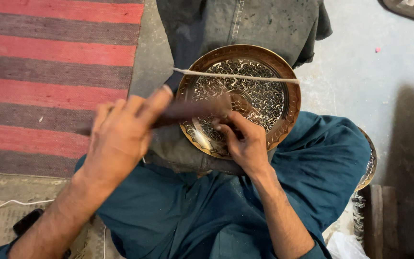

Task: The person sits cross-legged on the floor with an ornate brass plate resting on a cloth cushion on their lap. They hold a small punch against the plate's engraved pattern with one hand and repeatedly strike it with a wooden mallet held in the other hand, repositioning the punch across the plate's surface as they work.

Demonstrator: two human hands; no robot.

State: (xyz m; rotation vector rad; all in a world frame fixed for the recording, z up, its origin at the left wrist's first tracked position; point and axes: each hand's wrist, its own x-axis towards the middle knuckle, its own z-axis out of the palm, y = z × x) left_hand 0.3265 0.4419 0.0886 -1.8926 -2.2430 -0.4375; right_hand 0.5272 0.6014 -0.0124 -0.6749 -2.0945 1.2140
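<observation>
Gripping a blurred dark tool (188,111), the left hand (120,136) swings beside the brass plate (259,96); right hand (245,141) pinches there.

A cord (235,76) crosses the plate (264,103), rug (49,72) to its left.

Round engraved brass plate (259,98) lies tilted on lap, string (238,76) across it.

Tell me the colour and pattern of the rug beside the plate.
The rug has red and dark brownish-grey horizontal stripes, seen best in the head view.
</observation>
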